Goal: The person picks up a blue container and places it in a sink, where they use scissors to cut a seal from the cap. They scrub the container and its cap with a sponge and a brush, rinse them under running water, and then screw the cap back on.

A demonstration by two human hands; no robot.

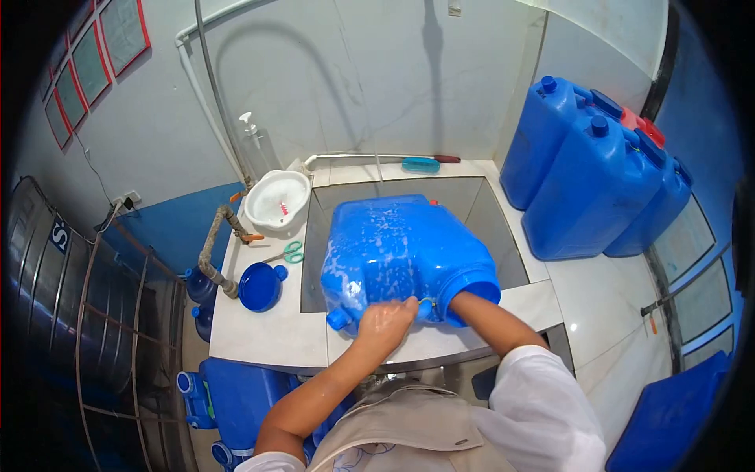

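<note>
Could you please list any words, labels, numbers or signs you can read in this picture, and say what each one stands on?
"S": a single white letter on a blue label on the metal tank at left; the rest is cut off.
Red marking inside the white basin: too small to read.
Soapy blue jerrycan: no text visible.

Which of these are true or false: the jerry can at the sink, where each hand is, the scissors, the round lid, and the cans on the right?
1. The blue jerry can lies tilted over the sink, soapy. True.
2. The right arm reaches into its wide mouth. True; the right hand is hidden inside.
3. The left hand holds the scissors. False: it rests on the can; the scissors lie on the counter.
4. The round blue lid sits on the counter. True.
5. One can stands at the right. False: several blue cans stand there.
</note>
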